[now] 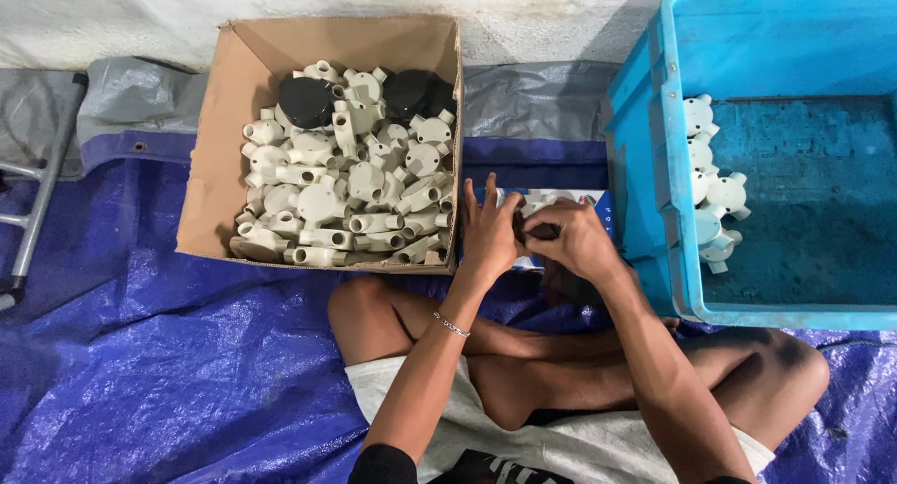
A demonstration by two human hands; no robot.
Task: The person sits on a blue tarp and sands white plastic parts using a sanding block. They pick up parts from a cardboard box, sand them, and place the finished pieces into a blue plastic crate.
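Crossed bare legs fill the bottom of the view, the person sitting on a crinkled blue tarpaulin in pale shorts. Both forearms reach forward from there, and a thin silver bracelet circles the left wrist.

Above the knees, the two hands meet. The left hand is held with its fingers straight and pointing away from the body, its palm turned toward the right hand. The right hand is curled, knuckles up, fingers bent round something small and dark pinched between the two hands; only a sliver of it shows, so I cannot tell what it is. Directly beyond the fingertips, partly hidden by them, lies a small blue and white box flat on the tarpaulin.

Just to the left of the left hand, almost touching it, stands an open cardboard box. It is heaped with cream plastic conduit junction fittings, round bodies with short pipe stubs, and a few black round lids sit toward its far side.

Just to the right of the right hand is a big blue plastic crate, its near wall beside the wrist. A small cluster of cream fittings lies inside against that wall.

Well off to the far left, a grey metal frame rests at the tarpaulin's edge.
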